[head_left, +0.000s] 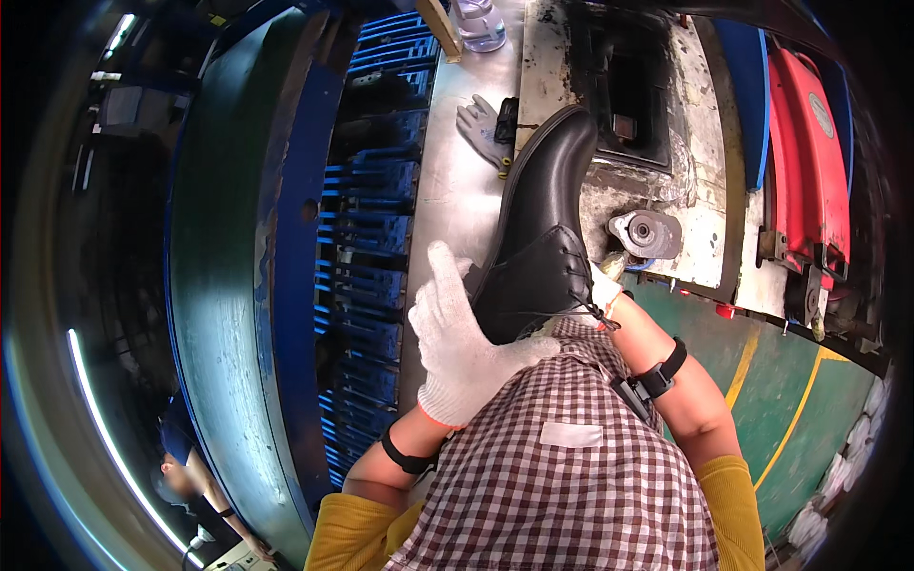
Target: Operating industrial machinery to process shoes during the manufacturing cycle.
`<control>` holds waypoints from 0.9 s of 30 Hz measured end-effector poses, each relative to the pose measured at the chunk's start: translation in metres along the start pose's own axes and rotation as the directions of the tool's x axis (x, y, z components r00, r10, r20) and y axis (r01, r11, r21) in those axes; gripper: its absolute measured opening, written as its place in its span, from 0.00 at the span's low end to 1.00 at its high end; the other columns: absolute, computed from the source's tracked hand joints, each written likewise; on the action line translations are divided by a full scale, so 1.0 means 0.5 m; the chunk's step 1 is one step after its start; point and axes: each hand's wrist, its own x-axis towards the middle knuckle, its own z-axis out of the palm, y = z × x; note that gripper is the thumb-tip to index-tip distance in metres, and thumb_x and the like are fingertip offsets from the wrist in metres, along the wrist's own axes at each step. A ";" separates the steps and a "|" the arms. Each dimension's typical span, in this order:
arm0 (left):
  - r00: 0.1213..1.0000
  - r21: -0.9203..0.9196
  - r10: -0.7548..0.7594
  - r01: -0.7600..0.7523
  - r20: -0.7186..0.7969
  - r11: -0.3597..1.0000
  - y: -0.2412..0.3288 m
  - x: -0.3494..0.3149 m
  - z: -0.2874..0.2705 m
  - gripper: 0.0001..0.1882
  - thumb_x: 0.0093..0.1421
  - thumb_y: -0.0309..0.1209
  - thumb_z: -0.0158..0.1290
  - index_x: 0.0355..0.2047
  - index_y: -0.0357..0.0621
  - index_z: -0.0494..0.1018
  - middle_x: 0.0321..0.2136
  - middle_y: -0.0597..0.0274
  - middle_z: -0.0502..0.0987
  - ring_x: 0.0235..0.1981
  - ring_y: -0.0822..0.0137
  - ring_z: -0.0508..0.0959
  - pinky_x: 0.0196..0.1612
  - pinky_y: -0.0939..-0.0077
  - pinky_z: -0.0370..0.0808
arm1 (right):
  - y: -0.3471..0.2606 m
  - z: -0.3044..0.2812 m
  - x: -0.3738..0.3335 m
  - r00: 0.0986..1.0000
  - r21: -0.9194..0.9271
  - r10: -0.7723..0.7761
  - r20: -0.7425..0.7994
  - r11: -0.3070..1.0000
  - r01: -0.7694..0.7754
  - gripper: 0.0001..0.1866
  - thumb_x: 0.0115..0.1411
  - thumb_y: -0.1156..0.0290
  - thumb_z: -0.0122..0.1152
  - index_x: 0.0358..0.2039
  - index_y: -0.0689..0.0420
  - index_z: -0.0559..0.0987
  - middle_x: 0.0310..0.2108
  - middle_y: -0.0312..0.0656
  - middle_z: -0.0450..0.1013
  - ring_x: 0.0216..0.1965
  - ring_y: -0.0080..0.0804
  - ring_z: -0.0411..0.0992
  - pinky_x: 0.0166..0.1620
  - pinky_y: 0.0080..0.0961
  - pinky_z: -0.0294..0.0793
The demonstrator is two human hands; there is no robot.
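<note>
A black leather lace-up shoe [545, 195] is held up before me, toe pointing away and tilted a little to the right. Its thin laces [598, 312] dangle at the ankle opening. My left hand [459, 347], in a white knit glove, is open beside the heel, fingers spread upward and thumb stretched across below the shoe. On the shoe's right side my right hand [604, 289], also gloved, grips it near the lacing. Most of that hand's fingers are hidden behind the shoe.
A metal worktop [459, 205] bears a grey glove [484, 133] and a clear plastic container [479, 24]. Right of the shoe are a stained machine plate [700, 176], a round metal fitting [644, 229] and a red housing [804, 152]. A conveyor [228, 257] runs at left; another person [195, 466] is beyond it.
</note>
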 end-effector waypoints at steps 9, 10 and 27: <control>0.997 0.079 0.068 -0.064 -0.040 0.995 -0.011 -0.001 0.005 0.77 0.37 0.73 0.68 0.74 0.30 0.49 0.57 0.45 0.72 0.55 0.46 0.72 0.60 0.49 0.64 | -0.015 0.062 -0.012 0.992 -0.068 -0.002 -0.129 0.998 -0.007 0.23 0.79 0.74 0.34 0.69 0.67 0.64 0.64 0.53 0.71 0.61 0.40 0.75 0.64 0.35 0.79; 0.999 0.072 0.037 -0.036 -0.024 0.997 0.004 0.003 -0.001 0.73 0.37 0.65 0.73 0.72 0.31 0.53 0.55 0.46 0.73 0.55 0.46 0.72 0.61 0.51 0.65 | -0.014 0.043 -0.020 0.989 -0.118 0.001 -0.151 0.993 -0.019 0.22 0.79 0.73 0.34 0.69 0.67 0.64 0.63 0.53 0.71 0.60 0.39 0.76 0.64 0.35 0.79; 0.911 -0.720 -0.218 0.409 0.349 0.560 -0.195 -0.044 0.115 0.37 0.55 0.34 0.70 0.63 0.39 0.69 0.56 0.58 0.77 0.56 0.66 0.77 0.62 0.64 0.74 | 0.013 0.177 0.032 0.885 -0.948 -0.363 -0.292 0.232 -0.218 0.33 0.61 0.78 0.61 0.66 0.64 0.65 0.54 0.56 0.76 0.56 0.45 0.76 0.63 0.36 0.72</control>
